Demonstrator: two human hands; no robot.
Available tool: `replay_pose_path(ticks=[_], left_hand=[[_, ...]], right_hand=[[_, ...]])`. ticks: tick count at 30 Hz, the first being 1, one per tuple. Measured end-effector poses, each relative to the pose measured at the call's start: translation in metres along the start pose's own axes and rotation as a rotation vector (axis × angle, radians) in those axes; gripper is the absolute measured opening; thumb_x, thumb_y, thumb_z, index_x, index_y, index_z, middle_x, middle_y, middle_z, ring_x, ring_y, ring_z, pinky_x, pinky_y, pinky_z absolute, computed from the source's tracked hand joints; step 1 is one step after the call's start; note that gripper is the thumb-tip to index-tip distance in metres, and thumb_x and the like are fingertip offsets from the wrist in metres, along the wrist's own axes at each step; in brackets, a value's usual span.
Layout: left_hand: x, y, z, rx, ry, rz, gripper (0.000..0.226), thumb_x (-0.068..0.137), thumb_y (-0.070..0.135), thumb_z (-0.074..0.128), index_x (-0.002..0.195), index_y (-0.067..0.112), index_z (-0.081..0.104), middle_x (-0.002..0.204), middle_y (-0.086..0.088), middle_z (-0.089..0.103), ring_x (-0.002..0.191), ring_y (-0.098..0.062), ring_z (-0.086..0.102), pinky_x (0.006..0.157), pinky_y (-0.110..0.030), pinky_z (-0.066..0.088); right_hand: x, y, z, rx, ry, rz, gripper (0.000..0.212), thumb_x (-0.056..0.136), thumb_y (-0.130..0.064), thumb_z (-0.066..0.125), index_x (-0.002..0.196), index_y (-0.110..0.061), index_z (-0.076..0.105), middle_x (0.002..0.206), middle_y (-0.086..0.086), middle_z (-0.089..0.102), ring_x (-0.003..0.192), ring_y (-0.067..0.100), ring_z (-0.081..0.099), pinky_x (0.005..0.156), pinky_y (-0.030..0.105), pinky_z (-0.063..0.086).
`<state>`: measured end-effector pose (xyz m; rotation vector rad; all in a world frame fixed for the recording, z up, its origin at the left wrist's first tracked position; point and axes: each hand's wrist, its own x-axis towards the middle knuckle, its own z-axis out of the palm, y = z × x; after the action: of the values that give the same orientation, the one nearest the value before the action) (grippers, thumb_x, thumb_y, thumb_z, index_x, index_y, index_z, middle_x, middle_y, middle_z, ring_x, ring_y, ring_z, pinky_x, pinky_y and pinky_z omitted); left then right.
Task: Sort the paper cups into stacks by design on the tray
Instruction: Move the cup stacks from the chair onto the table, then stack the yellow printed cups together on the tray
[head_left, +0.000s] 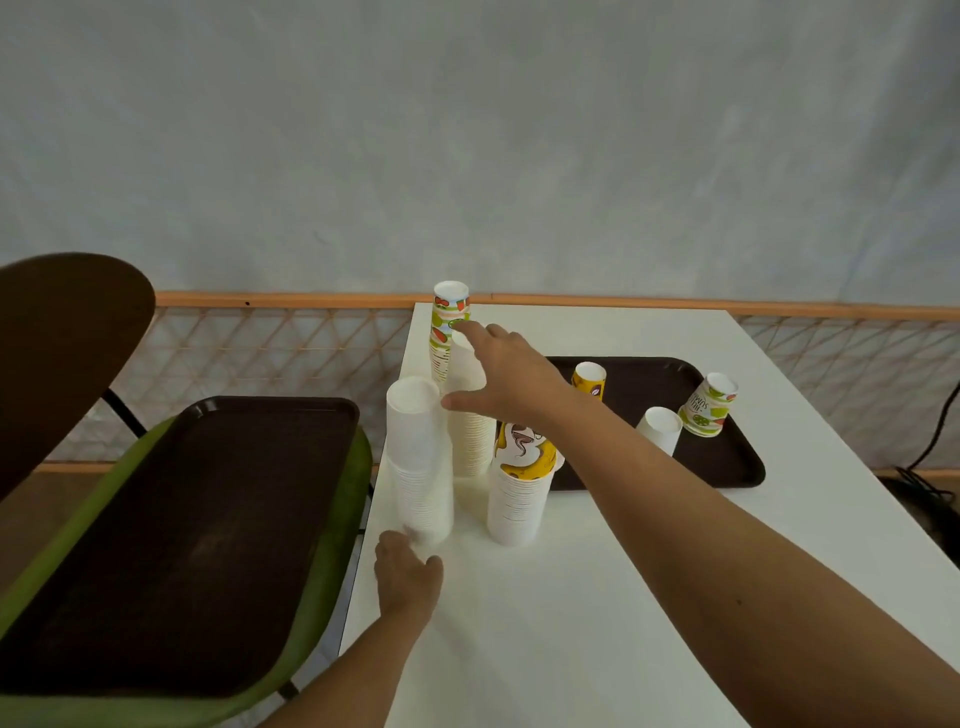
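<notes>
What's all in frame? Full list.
table: 1, white, centre
tray: 1, brown, table's far right
loose cups: 3, upturned on tray; yellow cup, white cup, fruit-print cup
stacks: 4, on table left of tray; plain white stack, second white stack, fruit-topped stack, yellow-topped stack
spare tray: 1, brown, on green chair, left
left hand: open, at plain white stack's base
right hand: open, over second white stack

white table (649, 597), cup stacks (421, 462); brown tray (727, 467)
</notes>
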<state>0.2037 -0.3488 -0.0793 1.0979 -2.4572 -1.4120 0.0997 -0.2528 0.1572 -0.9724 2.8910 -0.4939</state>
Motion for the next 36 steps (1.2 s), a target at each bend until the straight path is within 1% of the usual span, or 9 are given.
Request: replay_pose_path(ticks=[4, 8, 10, 13, 18, 22, 29, 32, 36], left_hand=[[-0.024, 0.002, 0.013, 0.113, -0.139, 0.226, 0.025, 0.076, -0.006, 0.054, 0.087, 0.011, 0.04, 0.089, -0.002, 0.043, 0.086, -0.025, 0.049, 0.071, -0.02, 0.039], [-0.033, 0.017, 0.023, 0.162, -0.212, 0.34, 0.025, 0.083, 0.005, 0.059, 0.1, 0.016, 0.045, 0.099, 0.002, 0.044, 0.091, -0.013, 0.047, 0.076, -0.013, 0.039], [-0.034, 0.025, 0.028, 0.152, -0.215, 0.344, 0.037, 0.084, 0.011, 0.062, 0.118, 0.013, 0.045, 0.115, -0.001, 0.045, 0.106, -0.015, 0.05, 0.09, -0.018, 0.045], [-0.033, 0.034, 0.035, 0.126, -0.192, 0.35, 0.054, 0.082, 0.015, 0.067, 0.129, 0.011, 0.04, 0.131, -0.005, 0.04, 0.121, -0.02, 0.045, 0.103, -0.026, 0.042], [-0.023, 0.044, 0.047, 0.092, -0.164, 0.309, 0.077, 0.076, 0.017, 0.072, 0.139, 0.003, 0.031, 0.139, -0.012, 0.032, 0.129, -0.025, 0.035, 0.104, -0.026, 0.033], [-0.014, 0.045, 0.056, 0.082, -0.165, 0.297, 0.093, 0.069, 0.022, 0.079, 0.141, 0.002, 0.026, 0.139, -0.014, 0.033, 0.13, -0.027, 0.032, 0.104, -0.03, 0.032], [0.002, 0.049, 0.08, 0.17, -0.098, 0.292, 0.104, 0.062, 0.052, 0.079, 0.144, 0.018, 0.024, 0.14, -0.001, 0.043, 0.127, -0.019, 0.045, 0.106, -0.035, 0.039], [0.008, 0.046, 0.084, 0.232, -0.07, 0.262, 0.104, 0.059, 0.062, 0.076, 0.141, 0.021, 0.027, 0.136, 0.0, 0.048, 0.124, -0.02, 0.048, 0.107, -0.04, 0.042], [0.018, 0.045, 0.086, 0.325, -0.076, 0.253, 0.102, 0.059, 0.07, 0.069, 0.14, 0.023, 0.029, 0.136, 0.003, 0.048, 0.127, -0.02, 0.045, 0.109, -0.037, 0.035]], right_hand=[[-0.01, 0.014, 0.002, 0.036, 0.013, 0.043, 0.082, 0.082, -0.051, 0.063, 0.147, -0.024, 0.02, 0.144, 0.006, 0.037, 0.132, 0.027, 0.034, 0.103, 0.043, 0.039], [-0.018, 0.027, 0.012, 0.068, 0.013, 0.08, 0.082, 0.078, -0.052, 0.066, 0.145, -0.027, 0.025, 0.141, 0.005, 0.038, 0.129, 0.026, 0.037, 0.101, 0.042, 0.041], [-0.022, 0.034, 0.016, 0.132, 0.025, 0.096, 0.088, 0.074, -0.05, 0.071, 0.145, -0.027, 0.024, 0.141, 0.004, 0.038, 0.129, 0.025, 0.038, 0.101, 0.042, 0.042], [-0.029, 0.046, 0.023, 0.31, 0.077, 0.137, 0.1, 0.069, -0.044, 0.078, 0.147, -0.029, 0.017, 0.144, 0.004, 0.036, 0.131, 0.024, 0.039, 0.1, 0.042, 0.043], [-0.039, 0.065, 0.038, 0.532, 0.111, 0.206, 0.112, 0.066, -0.036, 0.083, 0.149, -0.028, 0.007, 0.149, 0.003, 0.032, 0.134, 0.021, 0.037, 0.103, 0.039, 0.04], [-0.045, 0.075, 0.057, 0.665, 0.078, 0.247, 0.114, 0.063, -0.032, 0.085, 0.149, -0.026, 0.011, 0.146, 0.002, 0.034, 0.134, 0.021, 0.037, 0.109, 0.042, 0.037], [-0.045, 0.088, 0.087, 0.774, 0.071, 0.273, 0.09, 0.064, -0.03, 0.085, 0.137, -0.027, 0.032, 0.133, 0.0, 0.047, 0.12, 0.018, 0.048, 0.104, 0.04, 0.043], [-0.043, 0.091, 0.093, 0.813, 0.081, 0.291, 0.082, 0.067, -0.029, 0.083, 0.133, -0.029, 0.035, 0.13, -0.002, 0.049, 0.114, 0.013, 0.049, 0.099, 0.032, 0.044], [-0.042, 0.092, 0.093, 0.857, 0.077, 0.291, 0.074, 0.072, -0.023, 0.079, 0.131, -0.029, 0.034, 0.114, -0.014, 0.051, 0.103, 0.006, 0.05, 0.085, 0.018, 0.041]])
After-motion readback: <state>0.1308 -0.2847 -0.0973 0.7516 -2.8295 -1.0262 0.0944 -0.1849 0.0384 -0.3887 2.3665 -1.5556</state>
